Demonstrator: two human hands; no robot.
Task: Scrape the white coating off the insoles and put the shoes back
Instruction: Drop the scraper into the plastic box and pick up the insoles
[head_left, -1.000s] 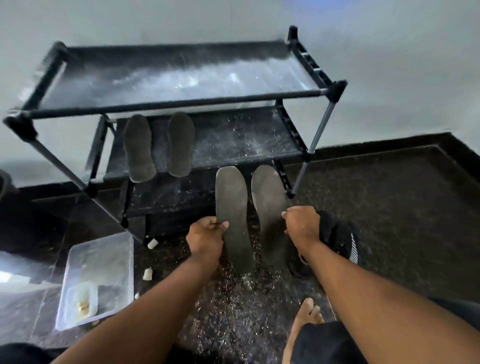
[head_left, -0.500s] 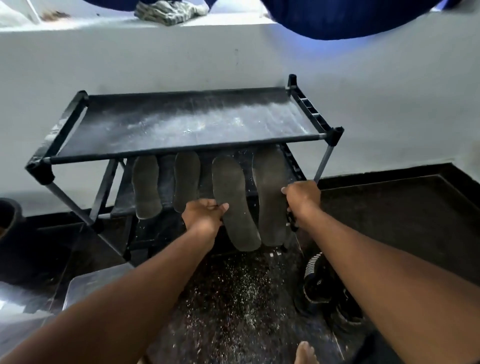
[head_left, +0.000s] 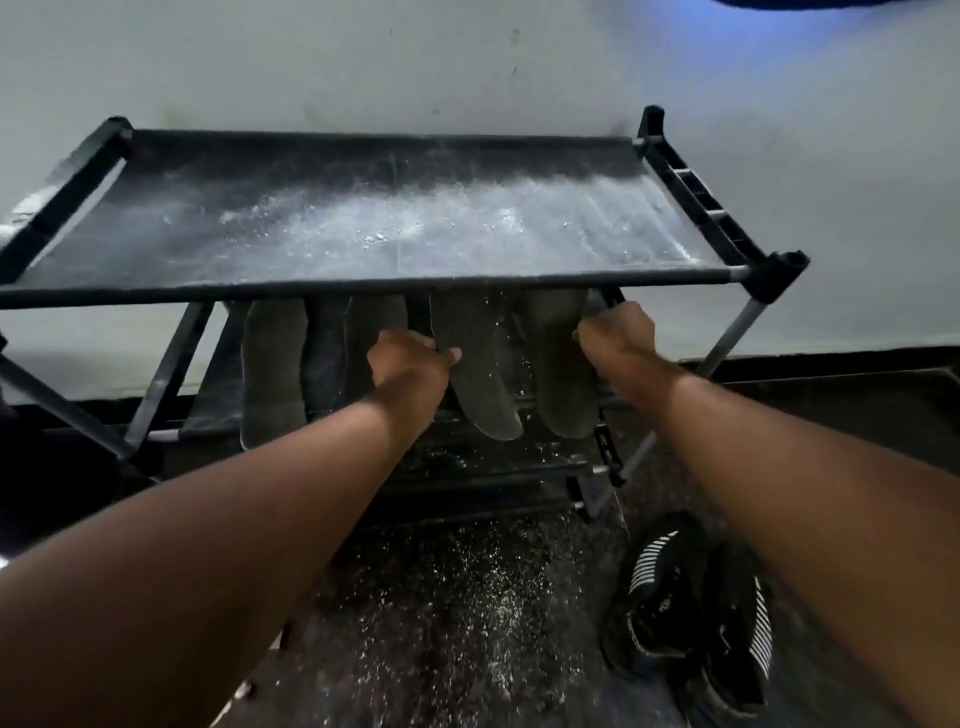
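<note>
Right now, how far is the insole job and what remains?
Looks done: two insoles lie on the rack's middle shelf, and white powder covers the floor. In hand: the left hand and right hand each hold one insole at that shelf. Left: the black sneakers on the floor, not yet put back.

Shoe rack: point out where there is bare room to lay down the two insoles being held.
The top shelf carries only white powder between its side rails. The middle shelf is crowded: two insoles lie on its left, while the left hand and right hand bring two more to its right. The floor before the rack, left of the black shoes, is free but powdery.
</note>
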